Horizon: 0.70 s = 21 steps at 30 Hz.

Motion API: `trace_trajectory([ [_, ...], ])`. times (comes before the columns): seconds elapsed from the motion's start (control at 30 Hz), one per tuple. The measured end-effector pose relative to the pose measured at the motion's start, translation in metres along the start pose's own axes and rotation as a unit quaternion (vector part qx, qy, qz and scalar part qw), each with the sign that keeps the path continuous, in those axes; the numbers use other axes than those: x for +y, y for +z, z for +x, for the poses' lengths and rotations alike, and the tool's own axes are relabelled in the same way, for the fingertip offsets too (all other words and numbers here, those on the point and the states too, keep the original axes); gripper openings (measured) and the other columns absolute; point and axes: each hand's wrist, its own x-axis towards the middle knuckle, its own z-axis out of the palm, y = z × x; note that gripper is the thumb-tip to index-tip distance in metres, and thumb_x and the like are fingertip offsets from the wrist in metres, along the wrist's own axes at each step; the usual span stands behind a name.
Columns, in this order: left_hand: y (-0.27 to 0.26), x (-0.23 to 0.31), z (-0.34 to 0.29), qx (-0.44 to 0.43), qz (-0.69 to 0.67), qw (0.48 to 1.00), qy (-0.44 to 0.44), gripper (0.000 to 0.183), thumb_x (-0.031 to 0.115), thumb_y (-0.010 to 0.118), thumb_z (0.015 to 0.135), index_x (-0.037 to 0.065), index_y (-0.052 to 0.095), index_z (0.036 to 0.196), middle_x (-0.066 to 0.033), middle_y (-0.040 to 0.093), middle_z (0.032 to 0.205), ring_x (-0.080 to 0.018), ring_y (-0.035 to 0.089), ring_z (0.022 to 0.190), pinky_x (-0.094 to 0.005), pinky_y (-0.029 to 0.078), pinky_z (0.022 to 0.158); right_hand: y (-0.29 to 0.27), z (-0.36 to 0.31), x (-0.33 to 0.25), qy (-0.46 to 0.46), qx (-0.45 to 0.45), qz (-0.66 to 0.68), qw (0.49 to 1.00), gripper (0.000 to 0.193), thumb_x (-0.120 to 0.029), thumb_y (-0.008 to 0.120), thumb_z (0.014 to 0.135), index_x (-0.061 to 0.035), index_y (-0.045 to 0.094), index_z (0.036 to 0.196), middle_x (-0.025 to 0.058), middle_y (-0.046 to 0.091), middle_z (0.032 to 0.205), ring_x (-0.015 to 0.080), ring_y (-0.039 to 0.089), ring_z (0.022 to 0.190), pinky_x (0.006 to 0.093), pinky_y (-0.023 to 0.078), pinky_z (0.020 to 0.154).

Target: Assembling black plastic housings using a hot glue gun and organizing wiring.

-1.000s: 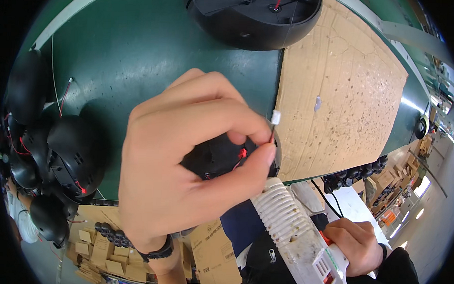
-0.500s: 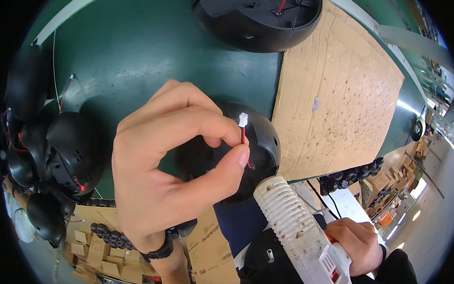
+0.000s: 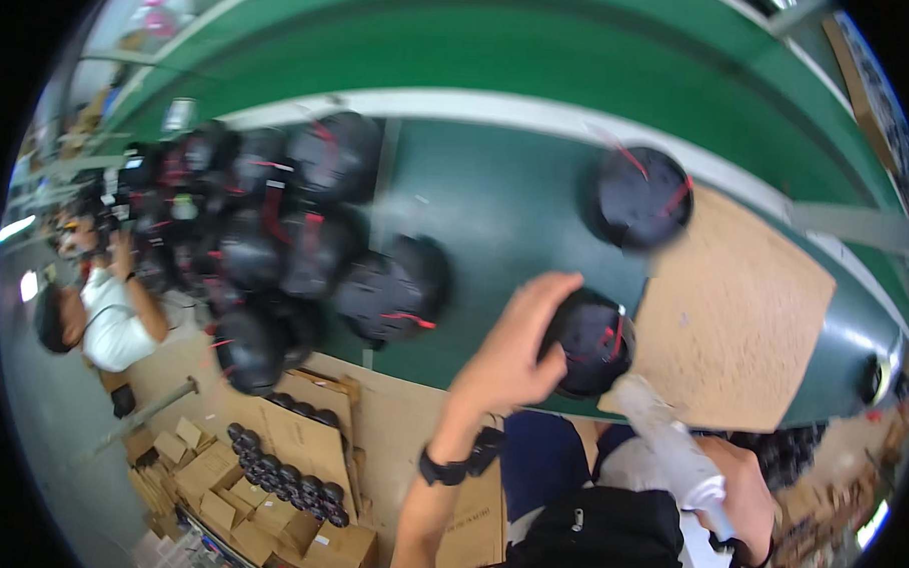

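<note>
Left hand (image 3: 517,351), off the white plug (image 3: 621,311) it pinched half a second ago, meets a black shell (image 3: 585,339), thumb and fingers parted, grip unclear; shell sits by the cardboard's (image 3: 739,309) left edge, right hand (image 3: 746,469) clasping a white tool (image 3: 660,423) below the cardboard

Cardboard boxes (image 3: 213,466) lower left; white-shirted person (image 3: 125,321) far left
</note>
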Motion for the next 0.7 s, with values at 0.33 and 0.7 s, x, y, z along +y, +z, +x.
trace_trajectory([
  [0.33,0.043,0.037,-0.056,0.048,0.276,0.951,-0.13,0.125,0.032,0.088,0.052,0.008,0.014,0.15,-0.0283,0.03,0.142,-0.0462,0.038,0.128,-0.0478,0.042,0.102,0.014,-0.001,0.142,-0.018,0.317,-0.089,0.944,0.044,0.0,0.066,0.071,0.0009,0.054,0.113,0.0208,0.058,0.101,0.042,0.059,0.08,0.043,0.048,0.07],
  [0.7,0.053,0.021,-0.096,0.248,0.256,0.863,-0.359,0.135,0.048,0.089,0.048,0.005,0.009,0.149,-0.0263,0.038,0.133,-0.0441,0.05,0.117,-0.0484,0.046,0.096,-0.003,0.042,0.209,0.047,0.233,-0.191,0.953,0.08,-0.02,0.077,0.065,-0.0032,0.041,0.134,0.0265,0.047,0.128,0.0441,0.046,0.12,0.0509,0.042,0.095],
])
